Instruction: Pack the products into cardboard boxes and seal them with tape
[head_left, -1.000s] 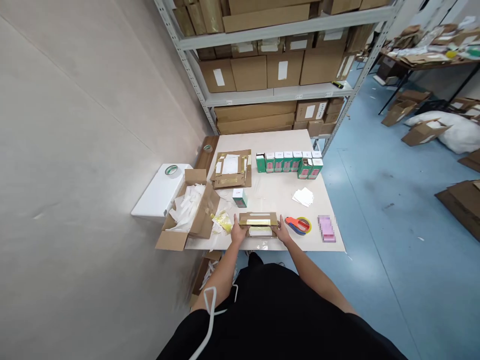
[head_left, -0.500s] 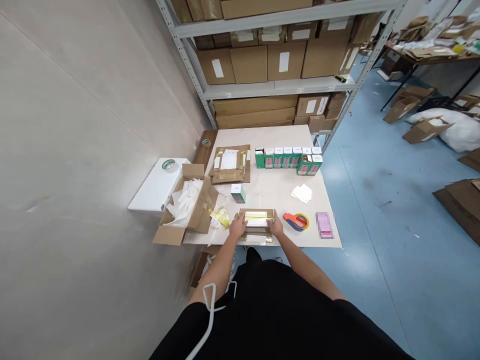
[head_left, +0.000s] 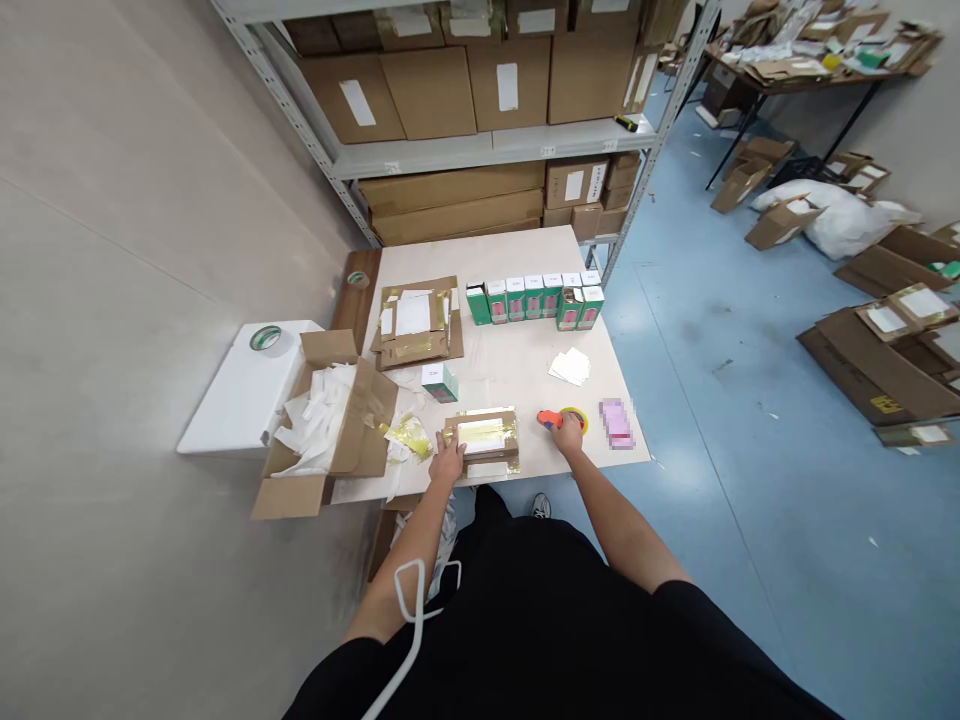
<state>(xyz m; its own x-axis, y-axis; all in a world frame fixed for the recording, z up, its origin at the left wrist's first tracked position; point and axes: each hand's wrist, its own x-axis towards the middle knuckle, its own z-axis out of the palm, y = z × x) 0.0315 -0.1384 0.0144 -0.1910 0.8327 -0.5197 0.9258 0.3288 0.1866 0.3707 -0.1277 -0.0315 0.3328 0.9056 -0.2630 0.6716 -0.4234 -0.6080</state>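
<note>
The table (head_left: 510, 368) had its near edge passing beneath the forearms close to both wrists, and its right edge well to the right of the right fingers. Left of the left fingers, the open carton (head_left: 373, 415) stood near, its flaps limiting sideways room; flattened cardboard (head_left: 416, 345) lay beyond them to the left. The row of green boxes (head_left: 533, 300) stood well beyond both hands, with bare tabletop on the near side. Under the left fingers sat the taped cardboard box (head_left: 486, 437), close to the near edge. The left hand (head_left: 448, 458) lay on its left end, fingers outspread, unclenched. The right hand (head_left: 570, 434) reached forward, palm down, its fingers at the orange tape dispenser (head_left: 550, 419); whether they were closed around it, I couldn't tell. White cards (head_left: 571, 367) lay just beyond those fingers.
</note>
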